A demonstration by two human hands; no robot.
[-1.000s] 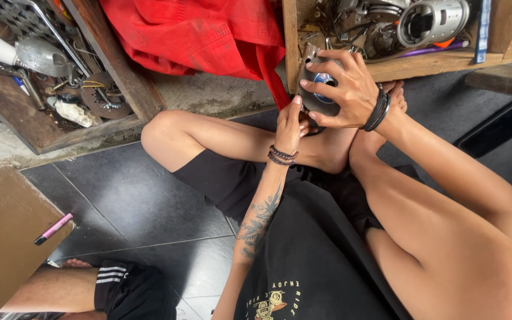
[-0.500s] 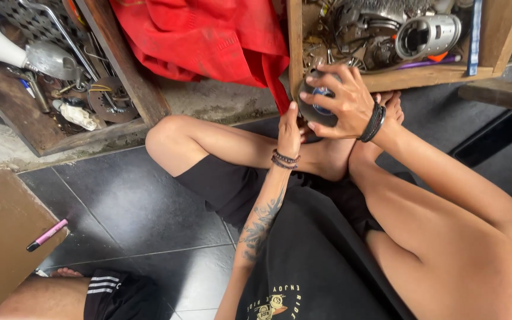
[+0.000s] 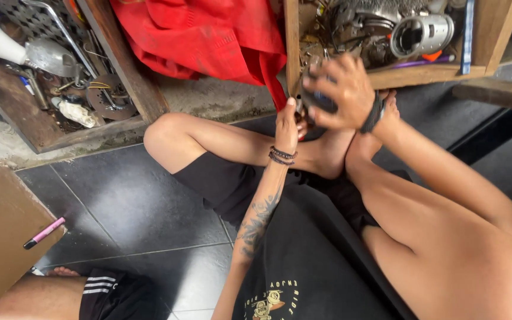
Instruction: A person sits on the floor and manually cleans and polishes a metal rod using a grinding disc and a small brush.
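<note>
At upper centre, the right hand (image 3: 344, 89) clamps a small dark rounded metal part (image 3: 321, 101); the left hand (image 3: 287, 125) pinches its lower edge beside the rough wooden crate (image 3: 422, 76).

I see a small dark, rounded object (image 3: 321, 102), bluish-black, held up in the far middle of the scene, just in front of the lower edge of the wooden shelf. My right hand (image 3: 344, 92) covers most of it from above, fingers spread and curled over its top, so only a strip of its dark side shows between them. My left hand (image 3: 287, 125) stands upright against its left side, fingertips touching it. What kind of thing it is I cannot tell; it is blurred and mostly hidden.
</note>
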